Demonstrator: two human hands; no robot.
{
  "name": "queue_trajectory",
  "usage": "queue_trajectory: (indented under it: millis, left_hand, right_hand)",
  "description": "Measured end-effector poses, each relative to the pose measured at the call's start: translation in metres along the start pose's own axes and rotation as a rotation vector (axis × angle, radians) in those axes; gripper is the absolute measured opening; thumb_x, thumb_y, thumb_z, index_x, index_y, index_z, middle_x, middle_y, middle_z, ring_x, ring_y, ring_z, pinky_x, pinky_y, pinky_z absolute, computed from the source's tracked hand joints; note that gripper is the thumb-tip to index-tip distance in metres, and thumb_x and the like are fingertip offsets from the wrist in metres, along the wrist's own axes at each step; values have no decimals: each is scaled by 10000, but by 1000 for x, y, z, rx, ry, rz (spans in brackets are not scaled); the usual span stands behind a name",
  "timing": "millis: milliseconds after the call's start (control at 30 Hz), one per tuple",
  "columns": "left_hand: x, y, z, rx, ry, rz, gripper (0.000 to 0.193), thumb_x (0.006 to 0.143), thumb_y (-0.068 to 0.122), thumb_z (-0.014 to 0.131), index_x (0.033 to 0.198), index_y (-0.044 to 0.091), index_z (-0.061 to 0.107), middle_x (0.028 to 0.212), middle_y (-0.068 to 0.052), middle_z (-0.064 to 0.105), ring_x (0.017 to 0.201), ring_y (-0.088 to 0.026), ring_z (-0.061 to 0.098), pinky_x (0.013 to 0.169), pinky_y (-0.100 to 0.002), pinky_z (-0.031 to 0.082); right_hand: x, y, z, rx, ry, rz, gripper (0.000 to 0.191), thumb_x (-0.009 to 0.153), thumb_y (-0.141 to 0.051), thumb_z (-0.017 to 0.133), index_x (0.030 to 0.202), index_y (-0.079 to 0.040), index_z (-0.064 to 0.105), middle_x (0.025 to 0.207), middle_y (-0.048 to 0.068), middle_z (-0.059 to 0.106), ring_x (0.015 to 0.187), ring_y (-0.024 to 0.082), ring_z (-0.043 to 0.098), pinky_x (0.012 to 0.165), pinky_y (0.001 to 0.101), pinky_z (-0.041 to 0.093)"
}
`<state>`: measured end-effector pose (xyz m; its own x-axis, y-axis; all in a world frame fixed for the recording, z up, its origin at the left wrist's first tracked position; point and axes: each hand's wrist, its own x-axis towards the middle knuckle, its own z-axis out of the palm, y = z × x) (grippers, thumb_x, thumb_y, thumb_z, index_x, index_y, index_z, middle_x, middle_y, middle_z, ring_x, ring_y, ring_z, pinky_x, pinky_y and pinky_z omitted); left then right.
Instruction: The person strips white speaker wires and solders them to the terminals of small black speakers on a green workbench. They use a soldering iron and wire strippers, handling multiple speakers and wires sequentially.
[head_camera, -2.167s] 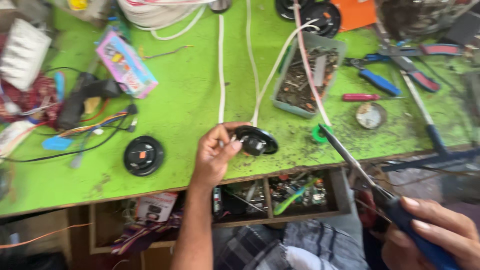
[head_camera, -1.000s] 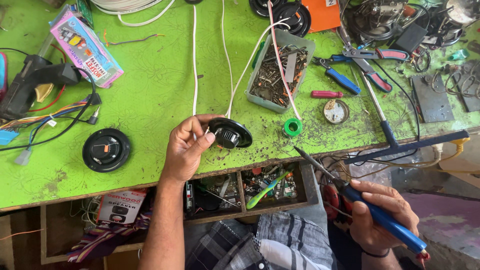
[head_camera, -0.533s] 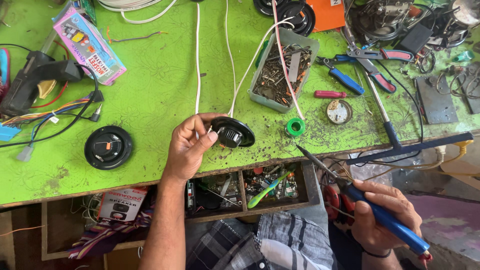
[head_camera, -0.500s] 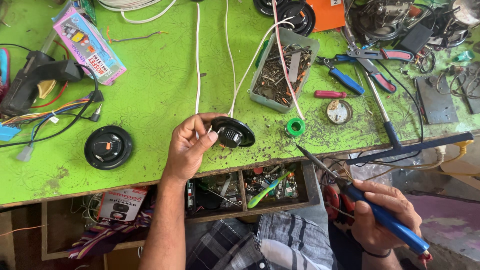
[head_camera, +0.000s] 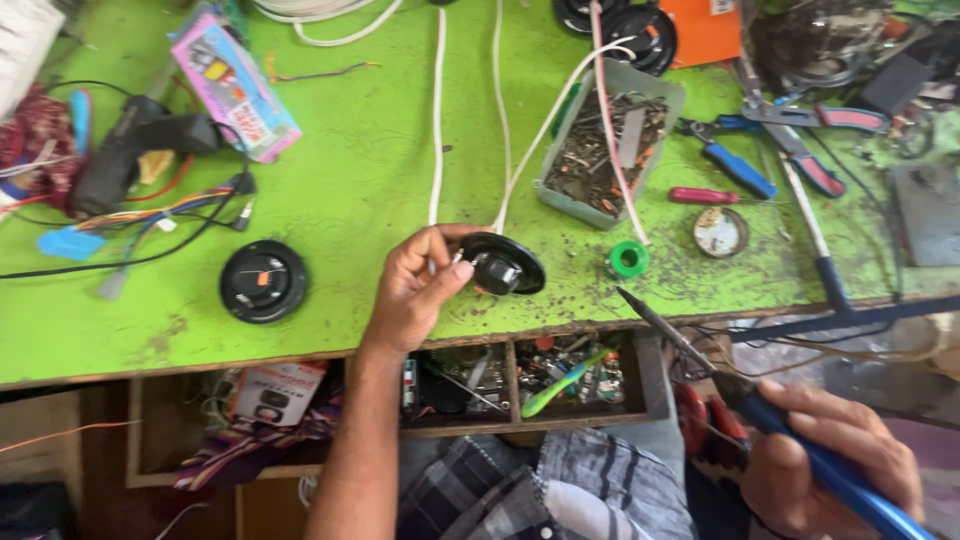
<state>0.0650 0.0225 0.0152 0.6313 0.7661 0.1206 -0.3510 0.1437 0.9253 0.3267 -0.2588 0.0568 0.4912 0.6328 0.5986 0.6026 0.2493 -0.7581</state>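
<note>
Right now my left hand reaches up from below over the front edge of the green surface, forearm nearly vertical, wrist bent slightly to the right. Its fingers curl around the left rim of a black round part that lies on the surface close to the front edge — thumb on the near side, fingertips on the far side, so the hand is grasping it. A white cable runs from that part straight back toward the far edge.

My right hand sits low, off the surface at the near right, clenched around the blue handle of a soldering iron. The iron's metal tip points up and left, ending just over the front edge, near a small green solder spool and apart from the black part.

A second black round part lies to the left of my left hand, near the front edge. Farther back stands a grey tray of scrap bits, with blue-handled pliers and a red screwdriver to its right. An open drawer of small parts shows under the front edge — between my two hands.
</note>
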Motion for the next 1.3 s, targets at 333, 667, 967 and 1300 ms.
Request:
queue_trajectory:
  millis: [333,667,967,1300]
  left_hand:
    - [1,0,-1,-18,-23,6,245,997,-3,632,848,89,461,1351,-209,653,1077,-162,666,910,-335,588]
    - [2,3,0,-2,-26,-3,260,1003,11,633,841,98,449,1348,-208,651,1081,-149,666,925,-328,588]
    - [2,7,4,-3,-19,-4,248,999,20,634,836,90,460,1340,-208,646,1108,-162,671,937,-341,595]
    - [2,6,5,-16,-6,-25,236,994,23,636,834,82,474,1342,-206,640,1116,-173,670,918,-351,605]
  right_hand:
    - [43,-30,80,150,-234,-246,242,836,-99,770,1000,-25,608,1006,211,734,847,258,772,764,342,628]
    - [62,-40,111,131,-233,-283,200,830,-58,766,974,-7,636,1000,200,742,899,281,787,797,359,637]
    - [53,-32,105,131,-248,-263,225,825,-76,777,981,-6,630,1004,209,738,884,273,784,770,340,632]
    - [47,-25,92,216,-217,-225,211,866,-68,731,1017,-25,590,1035,217,730,887,271,783,775,359,644]
